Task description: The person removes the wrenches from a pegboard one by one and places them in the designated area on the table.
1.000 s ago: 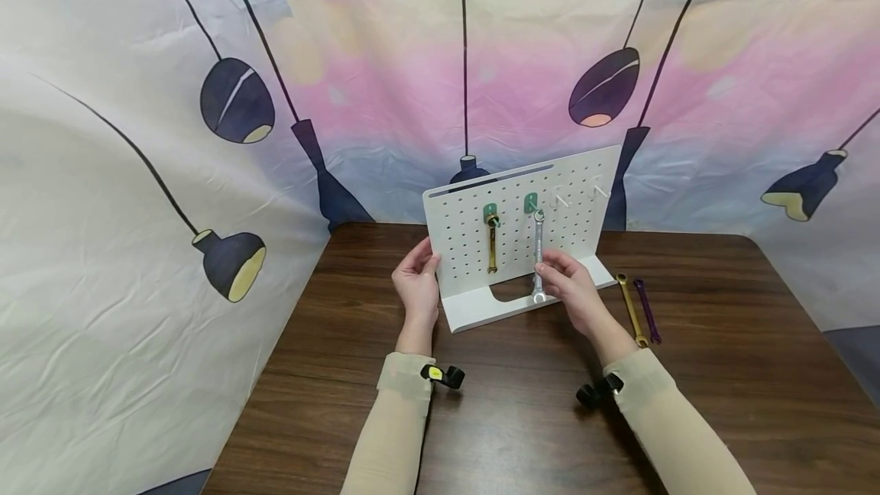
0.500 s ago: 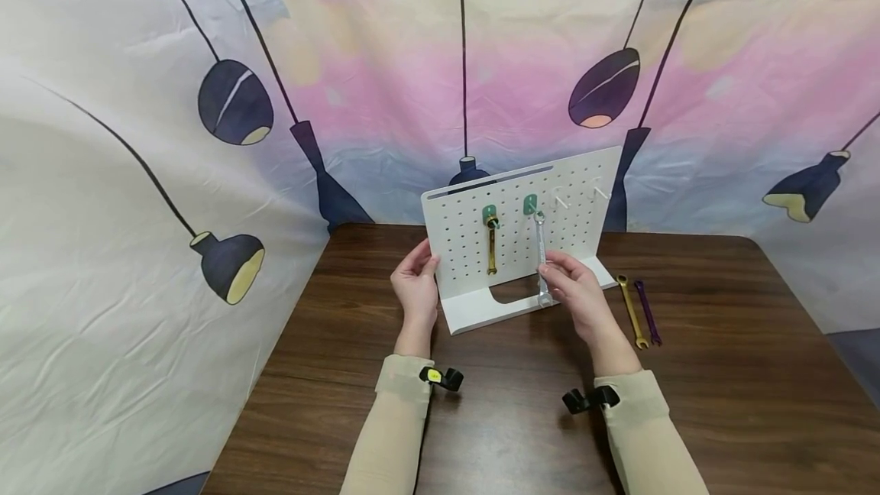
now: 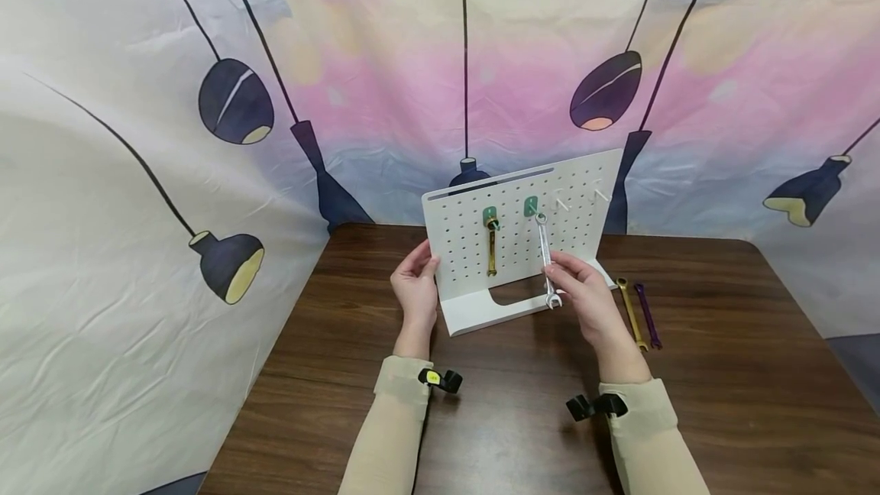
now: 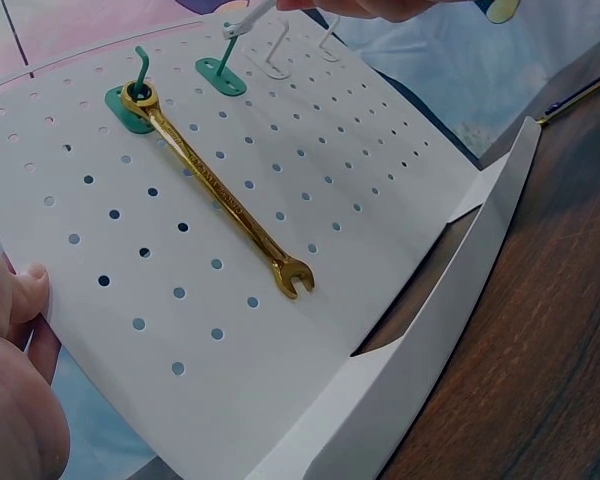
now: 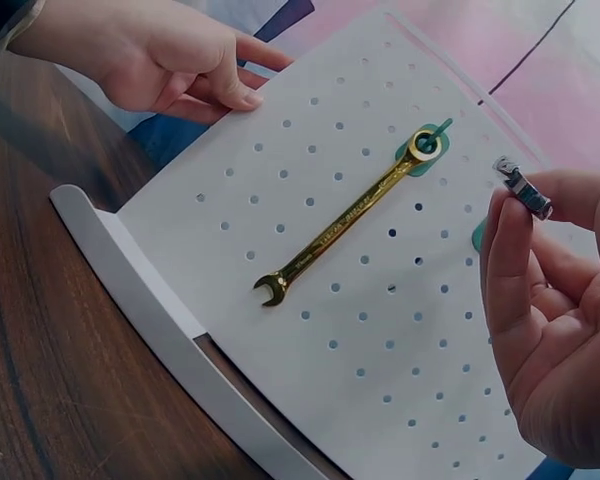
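Observation:
My left hand grips the left edge of a white pegboard stand, thumb in front and fingers behind. In my right hand, a silver combination wrench is pinched near its lower half. Its ring end is right at the tip of the second green hook; whether the hook passes through the ring I cannot tell. A gold wrench hangs by its ring from the first green hook. From the right wrist, the silver wrench shows only end-on.
Two white hooks stick out farther right on the board. On the brown wooden table, another gold wrench and a purple wrench lie to the right of the stand. A patterned cloth hangs behind.
The silver wrench's lower end has swung to the right, tilting it, while its ring end stays near the second green hook. My right hand has shifted slightly right. The left hand keeps its place.

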Motion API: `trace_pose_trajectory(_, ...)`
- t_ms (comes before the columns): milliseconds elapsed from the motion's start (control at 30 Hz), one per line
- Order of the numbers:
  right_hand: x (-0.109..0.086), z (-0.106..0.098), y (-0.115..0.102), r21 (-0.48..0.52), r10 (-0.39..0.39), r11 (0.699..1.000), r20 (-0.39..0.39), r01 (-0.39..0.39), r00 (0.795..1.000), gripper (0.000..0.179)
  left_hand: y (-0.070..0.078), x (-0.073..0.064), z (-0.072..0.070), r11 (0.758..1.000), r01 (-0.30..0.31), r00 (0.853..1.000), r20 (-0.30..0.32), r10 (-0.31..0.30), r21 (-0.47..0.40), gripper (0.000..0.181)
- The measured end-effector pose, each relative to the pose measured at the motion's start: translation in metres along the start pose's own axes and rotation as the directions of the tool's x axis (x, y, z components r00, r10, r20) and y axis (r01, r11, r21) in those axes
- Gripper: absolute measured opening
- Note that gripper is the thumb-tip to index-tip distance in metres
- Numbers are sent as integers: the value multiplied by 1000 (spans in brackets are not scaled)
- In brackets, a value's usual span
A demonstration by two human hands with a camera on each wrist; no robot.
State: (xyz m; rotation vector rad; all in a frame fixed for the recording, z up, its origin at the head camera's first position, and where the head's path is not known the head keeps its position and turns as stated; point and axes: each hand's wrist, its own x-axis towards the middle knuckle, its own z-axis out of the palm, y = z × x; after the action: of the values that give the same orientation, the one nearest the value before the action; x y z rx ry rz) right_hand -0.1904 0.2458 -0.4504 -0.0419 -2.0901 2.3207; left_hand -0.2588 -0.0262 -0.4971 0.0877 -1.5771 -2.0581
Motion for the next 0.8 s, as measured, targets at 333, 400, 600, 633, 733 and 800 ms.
trace_pose_trajectory(333, -1, 3, 1, 1, -7, 1000, -1, 7, 1000, 45, -1, -1, -1, 1000, 1, 1000, 9, -2, 15, 31)
trace_pose_trajectory(400, -2, 4, 2, -1, 0, 1000, -3, 0, 1000, 46, -1, -2, -2, 1000, -2, 1000, 9, 2, 15, 31)
trace_pose_trajectory(600, -3, 6, 2, -5, 4, 1000, -11, -4, 1000, 46, -1, -3, -3, 1000, -7, 1000, 7, 7, 18, 31)
trace_pose_trajectory(633, -3, 6, 2, -6, 3, 1000, -13, -3, 1000, 46, -1, -3, -3, 1000, -6, 1000, 6, 6, 18, 31)
trace_pose_trajectory(733, -3, 7, 0, -7, -4, 1000, -19, 4, 1000, 46, 0, -2, -1, 1000, -8, 1000, 9, 8, 18, 30)
trace_pose_trajectory(800, -2, 7, -1, -10, -10, 1000, -23, 10, 1000, 46, 0, -1, -1, 1000, -10, 1000, 10, 10, 12, 30)
